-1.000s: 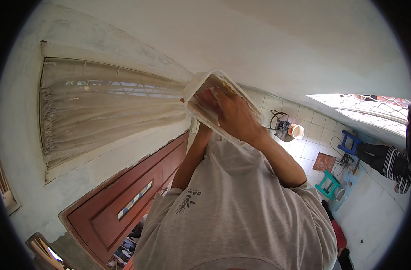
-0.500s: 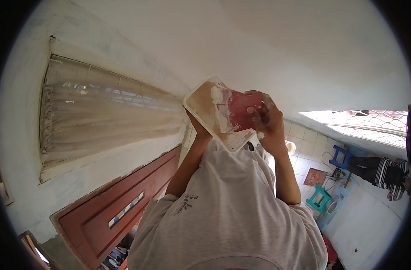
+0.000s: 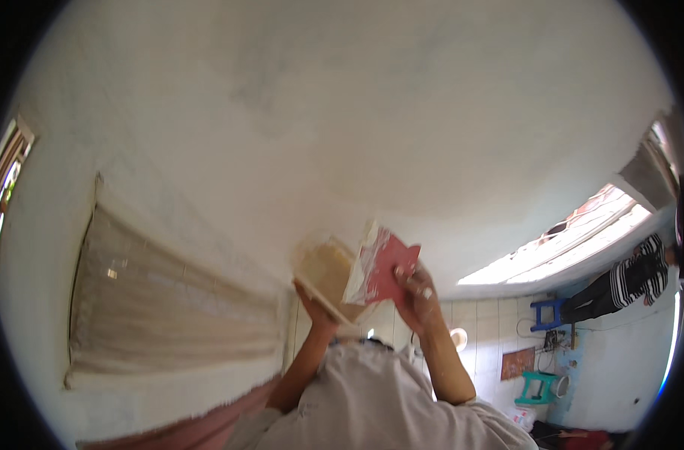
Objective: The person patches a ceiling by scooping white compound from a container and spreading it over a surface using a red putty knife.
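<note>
My left hand (image 3: 315, 307) is closed round the left side of a cream rectangular plastic container (image 3: 319, 275), which is tilted. My right hand (image 3: 417, 300) grips a red flat spreader (image 3: 387, 274), with white paste smeared along its left edge. The spreader is at the right side of the container and partly hides it; I cannot tell whether the two touch. White paste also marks my right fingers.
White wall or ceiling surface (image 3: 357, 127), curtained window (image 3: 169, 300) left, bright grille window (image 3: 552, 244) right, reddish door (image 3: 177, 431) low left. Tiled floor (image 3: 477, 315) holds a blue stool (image 3: 546, 315) and green stool (image 3: 537, 386). A person in a striped top (image 3: 634, 274) stands at right.
The view has tilted toward the upper white surface. My right hand has drawn the spreader out from inside the container, and its paste-covered edge now points left and upward.
</note>
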